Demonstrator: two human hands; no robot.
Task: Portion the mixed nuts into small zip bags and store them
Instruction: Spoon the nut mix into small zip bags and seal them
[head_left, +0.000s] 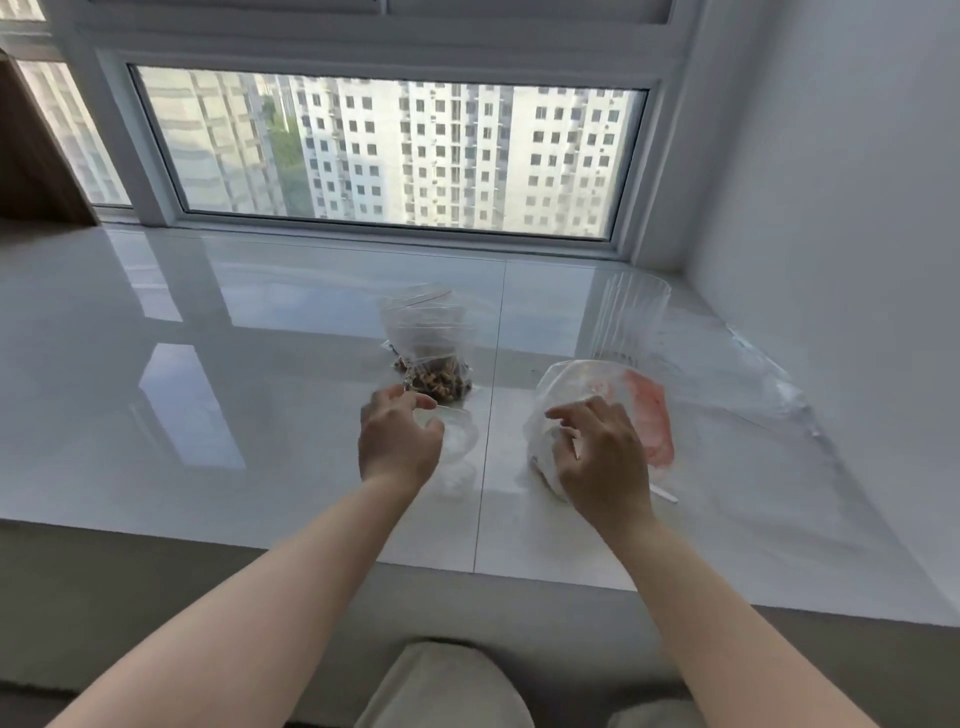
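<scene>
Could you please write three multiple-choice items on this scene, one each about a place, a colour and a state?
1. Where does the zip bag holding nuts stand?
A. beyond the left hand
B. under the right hand
C. on the windowsill

2. What colour is the patch on the plastic bag by the right hand?
A. blue
B. red-pink
C. green

3. How full is the zip bag holding nuts?
A. full to the top
B. nuts only at the bottom
C. empty

Answers: 1 A, it stands on the white counter just past the left fingertips; 2 B, the patch shows red-pink; 3 B, its upper part is clear.
</scene>
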